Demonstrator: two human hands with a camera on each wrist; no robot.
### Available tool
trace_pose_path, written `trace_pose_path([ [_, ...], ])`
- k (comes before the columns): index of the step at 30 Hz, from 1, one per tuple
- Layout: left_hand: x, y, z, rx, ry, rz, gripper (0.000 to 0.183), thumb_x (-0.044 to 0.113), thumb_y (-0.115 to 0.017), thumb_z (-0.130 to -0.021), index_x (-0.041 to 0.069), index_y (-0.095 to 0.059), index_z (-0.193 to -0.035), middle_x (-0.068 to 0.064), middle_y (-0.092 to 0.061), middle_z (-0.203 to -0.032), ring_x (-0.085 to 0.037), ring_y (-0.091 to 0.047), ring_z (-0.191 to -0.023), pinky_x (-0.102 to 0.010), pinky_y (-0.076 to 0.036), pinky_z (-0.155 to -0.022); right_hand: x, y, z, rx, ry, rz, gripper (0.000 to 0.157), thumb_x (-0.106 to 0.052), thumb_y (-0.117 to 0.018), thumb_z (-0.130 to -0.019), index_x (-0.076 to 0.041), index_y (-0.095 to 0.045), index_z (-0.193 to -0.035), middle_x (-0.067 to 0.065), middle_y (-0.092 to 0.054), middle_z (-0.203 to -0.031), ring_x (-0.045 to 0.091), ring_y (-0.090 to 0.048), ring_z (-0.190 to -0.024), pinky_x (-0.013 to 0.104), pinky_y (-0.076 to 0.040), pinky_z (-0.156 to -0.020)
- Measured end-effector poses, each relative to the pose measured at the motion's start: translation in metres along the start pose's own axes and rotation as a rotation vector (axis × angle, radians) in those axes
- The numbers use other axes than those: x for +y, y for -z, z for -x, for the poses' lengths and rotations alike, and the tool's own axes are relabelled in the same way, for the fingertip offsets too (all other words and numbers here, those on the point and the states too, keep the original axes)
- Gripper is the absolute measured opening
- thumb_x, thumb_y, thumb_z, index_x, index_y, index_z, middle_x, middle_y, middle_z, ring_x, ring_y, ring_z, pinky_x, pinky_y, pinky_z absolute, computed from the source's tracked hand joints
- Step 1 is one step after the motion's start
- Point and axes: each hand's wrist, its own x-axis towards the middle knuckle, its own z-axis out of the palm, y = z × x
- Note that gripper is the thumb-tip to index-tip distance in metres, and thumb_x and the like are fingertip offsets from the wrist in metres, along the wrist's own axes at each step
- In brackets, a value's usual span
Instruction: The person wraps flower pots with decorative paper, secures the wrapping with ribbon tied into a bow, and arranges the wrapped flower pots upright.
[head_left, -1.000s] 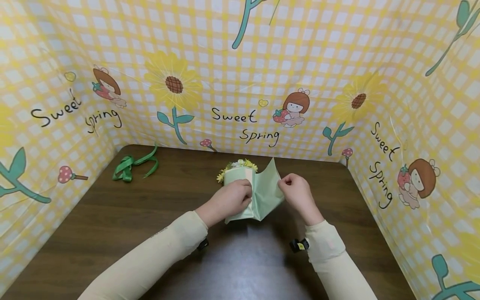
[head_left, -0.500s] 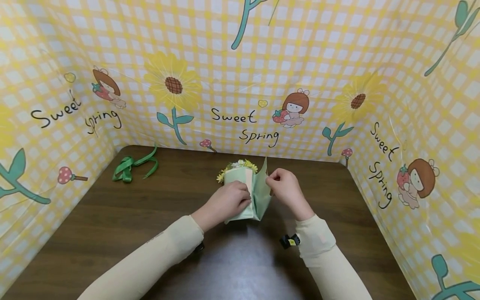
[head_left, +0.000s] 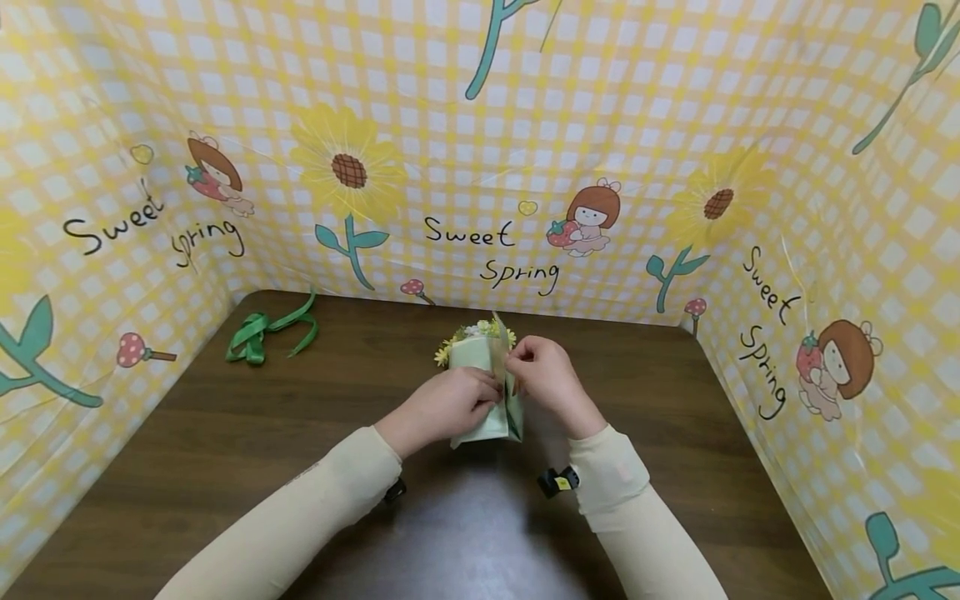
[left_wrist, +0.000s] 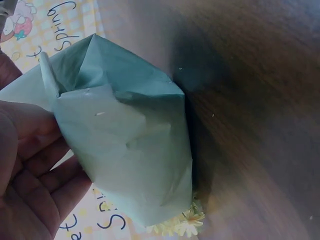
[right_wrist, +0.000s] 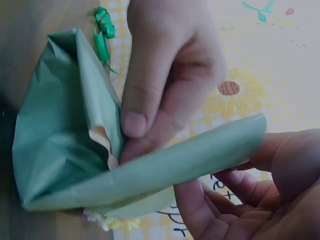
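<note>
A bouquet of small yellow and white flowers (head_left: 444, 353) is wrapped in pale green wrapping paper (left_wrist: 137, 150) at the middle of the table, blossoms away from me. My left hand (head_left: 444, 407) lies across the folded front and holds the paper near its inner edge; its thumb shows against that edge in the right wrist view. Between thumb and fingers, my right hand (head_left: 551, 379) pinches the loose flap (right_wrist: 200, 157), which stands up along the bouquet's right side. Stems are hidden inside the paper.
A crumpled green ribbon (head_left: 251, 340) lies at the table's back left. The dark wooden table (head_left: 187, 467) is enclosed at the back and both sides by yellow checked cloth (head_left: 450, 150).
The right hand has carried the paper flap leftward, from spread out at the right to nearly upright against the bouquet. My left hand stays on the wrapper, and the ribbon has not moved.
</note>
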Motion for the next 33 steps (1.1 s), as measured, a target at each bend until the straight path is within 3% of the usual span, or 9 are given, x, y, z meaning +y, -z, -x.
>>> trace_pose_path([
  [1, 0.000, 0.000, 0.000, 0.001, 0.002, -0.001, 0.014, 0.015, -0.066, -0.098, 0.017, -0.079, -0.094, 0.005, -0.074, -0.105, -0.008, -0.068, -0.098, -0.031, -0.057, -0.085, -0.001, -0.002, 0.000, 0.007, 0.007, 0.009, 0.012, -0.013, -0.063, -0.095, -0.008, -0.067, -0.085, 0.004, -0.063, -0.073, 0.017, -0.055, -0.057, 0.029, -0.043, -0.052],
  [7, -0.004, -0.001, 0.001, 0.017, 0.008, -0.003, 0.010, 0.017, -0.069, -0.098, 0.018, -0.079, -0.094, 0.005, -0.072, -0.096, -0.007, -0.066, -0.087, -0.030, -0.057, -0.079, -0.005, -0.015, 0.000, 0.050, 0.008, 0.020, 0.011, -0.013, -0.064, -0.092, -0.010, -0.066, -0.082, 0.002, -0.061, -0.074, 0.017, -0.054, -0.063, 0.027, -0.043, -0.057],
  [16, -0.012, -0.006, 0.005, 0.041, 0.105, 0.103, 0.012, 0.020, -0.075, -0.094, 0.017, -0.075, -0.106, 0.005, -0.069, -0.113, -0.010, -0.065, -0.102, -0.031, -0.055, -0.089, -0.008, -0.032, 0.001, 0.112, 0.000, 0.032, 0.010, -0.015, -0.066, -0.090, -0.012, -0.067, -0.080, 0.002, -0.064, -0.076, 0.019, -0.058, -0.067, 0.029, -0.047, -0.059],
  [25, -0.016, -0.006, 0.015, 0.113, 0.017, -0.008, 0.011, 0.021, -0.072, -0.097, 0.017, -0.080, -0.104, 0.005, -0.074, -0.109, -0.017, -0.062, -0.113, -0.035, -0.053, -0.097, -0.010, -0.042, 0.004, 0.123, -0.005, 0.019, 0.010, -0.015, -0.065, -0.092, -0.012, -0.067, -0.083, 0.003, -0.065, -0.079, 0.020, -0.059, -0.070, 0.031, -0.049, -0.060],
  [29, -0.017, -0.008, 0.017, 0.130, 0.076, 0.050, 0.009, 0.017, -0.074, -0.095, 0.017, -0.079, -0.103, 0.006, -0.072, -0.108, -0.014, -0.066, -0.107, -0.033, -0.055, -0.092, -0.009, -0.046, 0.004, 0.136, -0.015, 0.020, 0.009, -0.015, -0.065, -0.092, -0.012, -0.068, -0.083, 0.002, -0.065, -0.080, 0.019, -0.059, -0.071, 0.030, -0.049, -0.060],
  [33, -0.019, -0.012, 0.019, 0.210, 0.170, 0.159, 0.014, 0.015, -0.080, -0.090, 0.017, -0.076, -0.103, 0.007, -0.070, -0.106, -0.010, -0.067, -0.100, -0.031, -0.056, -0.086, -0.007, -0.050, 0.005, 0.146, -0.004, 0.040, 0.007, -0.016, -0.066, -0.090, -0.013, -0.068, -0.084, 0.002, -0.066, -0.081, 0.017, -0.060, -0.071, 0.029, -0.050, -0.060],
])
